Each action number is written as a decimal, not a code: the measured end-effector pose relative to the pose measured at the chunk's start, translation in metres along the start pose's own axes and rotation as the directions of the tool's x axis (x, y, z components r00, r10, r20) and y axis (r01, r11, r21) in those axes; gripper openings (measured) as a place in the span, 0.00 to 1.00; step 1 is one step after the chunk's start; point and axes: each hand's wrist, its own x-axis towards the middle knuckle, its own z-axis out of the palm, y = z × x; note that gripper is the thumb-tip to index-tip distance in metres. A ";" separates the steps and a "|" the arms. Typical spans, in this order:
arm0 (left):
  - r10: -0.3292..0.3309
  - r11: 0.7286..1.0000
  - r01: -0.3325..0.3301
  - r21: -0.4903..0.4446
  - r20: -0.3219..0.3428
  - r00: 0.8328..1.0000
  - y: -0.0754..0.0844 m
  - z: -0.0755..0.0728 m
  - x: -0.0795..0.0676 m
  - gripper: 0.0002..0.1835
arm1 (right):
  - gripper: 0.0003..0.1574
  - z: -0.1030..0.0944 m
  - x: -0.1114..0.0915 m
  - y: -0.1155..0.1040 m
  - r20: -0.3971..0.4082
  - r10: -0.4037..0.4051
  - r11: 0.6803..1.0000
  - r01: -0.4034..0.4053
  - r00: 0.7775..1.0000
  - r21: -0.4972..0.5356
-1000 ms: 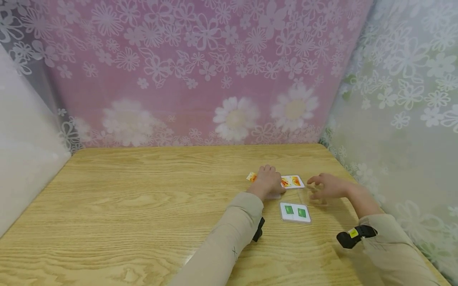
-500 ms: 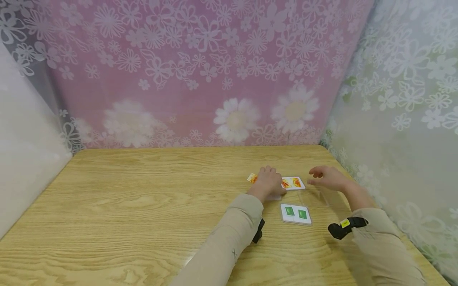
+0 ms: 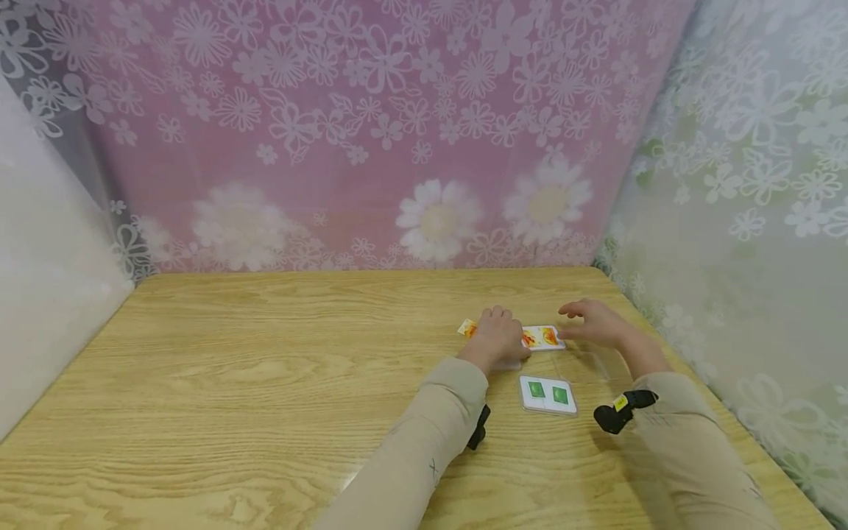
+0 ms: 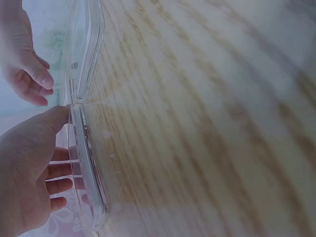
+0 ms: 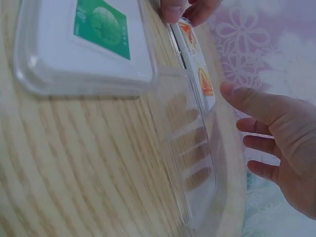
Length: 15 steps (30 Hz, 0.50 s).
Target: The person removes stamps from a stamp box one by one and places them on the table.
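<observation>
My left hand lies over a clear plastic case, thumb along its near edge and fingers on the far side. Between my hands a white pack with orange and yellow pictures lies flat, its left part covered by the left hand. A small orange-yellow card shows beyond that hand. My right hand is at the pack's right end, fingers relaxed and holding nothing; its thumb tip is close to the pack in the right wrist view. An upturned clear lid lies beside the pack.
Nearer to me lies a second clear case with white contents and two green pictures. The wooden table reaches far to the left. A pink flowered curtain stands behind it, with a pale flowered curtain along the right side.
My right hand has left the clear lid and moved left and slightly away from me, to the right end of the orange-pictured pack. The left hand has stayed in place.
</observation>
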 end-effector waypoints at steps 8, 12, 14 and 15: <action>-0.011 1.000 0.011 -0.014 0.008 1.000 -0.002 -0.002 -0.003 0.26 | 0.37 0.007 0.011 -0.002 0.071 0.013 0.999 -0.017 0.997 0.046; -0.017 1.000 0.017 -0.025 0.007 1.000 -0.002 -0.001 -0.003 0.26 | 0.36 0.010 0.012 -0.001 0.080 0.001 0.999 -0.004 0.997 0.043; -0.017 1.000 0.017 -0.023 0.007 1.000 -0.001 0.000 -0.002 0.26 | 0.36 0.011 0.012 0.000 0.081 0.001 0.999 -0.004 0.997 0.039; -0.018 1.000 0.018 -0.021 0.006 1.000 -0.001 0.000 -0.002 0.26 | 0.35 0.011 0.012 0.001 0.081 -0.001 0.999 -0.002 0.997 0.037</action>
